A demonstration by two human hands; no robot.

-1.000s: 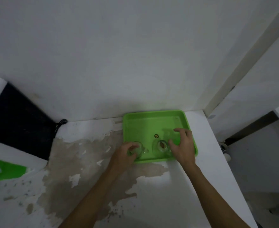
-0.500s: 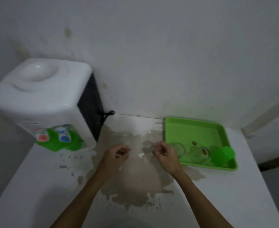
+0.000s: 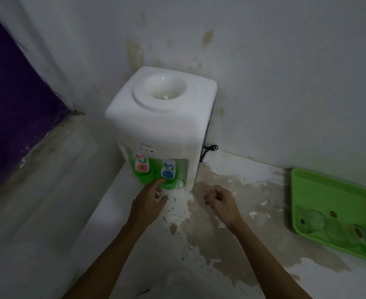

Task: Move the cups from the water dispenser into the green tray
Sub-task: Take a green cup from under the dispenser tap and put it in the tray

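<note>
Your left hand point(image 3: 148, 205) is right up at the front of the water dispenser point(image 3: 160, 117), index finger out and touching a green cup point(image 3: 168, 184) under the blue tap point(image 3: 168, 170); nothing gripped, fingers loose. Another green cup point(image 3: 143, 176) sits under the red tap point(image 3: 141, 165). Your right hand point(image 3: 222, 201) hovers just right of the dispenser, fingers curled, empty. Far right of the dispenser, the green tray point(image 3: 320, 186) holds 2 clear glass cups point(image 3: 313, 219).
</note>
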